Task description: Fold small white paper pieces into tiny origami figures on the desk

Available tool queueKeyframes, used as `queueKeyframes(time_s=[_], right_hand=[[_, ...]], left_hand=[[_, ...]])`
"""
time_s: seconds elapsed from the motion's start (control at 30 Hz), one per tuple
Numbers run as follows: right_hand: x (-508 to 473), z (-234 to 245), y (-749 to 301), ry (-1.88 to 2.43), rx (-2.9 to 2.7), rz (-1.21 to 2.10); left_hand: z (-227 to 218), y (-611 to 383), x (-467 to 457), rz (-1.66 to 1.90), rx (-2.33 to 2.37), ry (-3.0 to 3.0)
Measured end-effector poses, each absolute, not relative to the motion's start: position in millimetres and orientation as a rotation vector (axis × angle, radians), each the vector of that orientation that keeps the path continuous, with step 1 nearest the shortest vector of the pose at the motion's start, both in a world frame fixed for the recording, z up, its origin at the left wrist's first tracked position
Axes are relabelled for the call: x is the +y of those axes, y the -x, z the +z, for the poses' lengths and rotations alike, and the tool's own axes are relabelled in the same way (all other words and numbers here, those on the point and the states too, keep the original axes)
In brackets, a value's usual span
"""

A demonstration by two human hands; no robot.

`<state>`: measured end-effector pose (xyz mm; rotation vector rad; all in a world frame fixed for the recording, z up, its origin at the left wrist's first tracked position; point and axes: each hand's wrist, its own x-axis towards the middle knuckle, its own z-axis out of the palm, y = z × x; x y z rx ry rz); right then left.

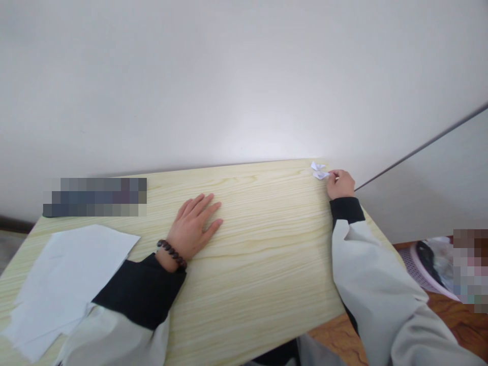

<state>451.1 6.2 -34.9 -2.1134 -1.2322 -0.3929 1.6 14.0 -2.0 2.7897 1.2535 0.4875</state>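
Observation:
My left hand (pixel 193 226) lies flat on the wooden table, palm down with the fingers spread, and holds nothing. At the table's far right corner, my right hand (pixel 341 184) is closed in a pinch at the right tip of a small folded white paper piece (pixel 321 175). Just behind that piece, close to it, sits a second folded paper piece (pixel 317 166) with pointed ends. Both look like small origami figures; their exact shape is too small to make out.
Loose white paper sheets (pixel 72 274) overlap on the left of the pale wood table (pixel 251 254). Behind them is a blurred-out dark object (pixel 95 198). A white wall (pixel 229 76) borders the back edge. On the floor at right stands a lilac basket (pixel 414 267) with plastic inside.

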Motion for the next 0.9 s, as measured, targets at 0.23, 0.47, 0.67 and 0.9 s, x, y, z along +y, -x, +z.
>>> queueKeyframes(time_s=[0.23, 0.47, 0.67, 0.9], right_hand=[[5.2, -34.4, -448.8, 2.104, -1.218, -0.390], [0.9, -37.4, -438.9, 2.026, -1.210, -0.415], [1.1, -39.0, -439.9, 2.032, -1.203, -0.358], [0.9, -34.7, -431.3, 2.029, -1.160, -0.305]], left_hand=[[-0.8, -3.3, 12.9, 0.454, 1.261, -2.807], [-1.4, -9.7, 10.1, 0.464, 1.189, -2.845], [-1.7, -17.9, 12.0, 0.514, 1.166, -2.852], [-4.2, -20.4, 17.2, 0.508, 1.125, -2.865]])
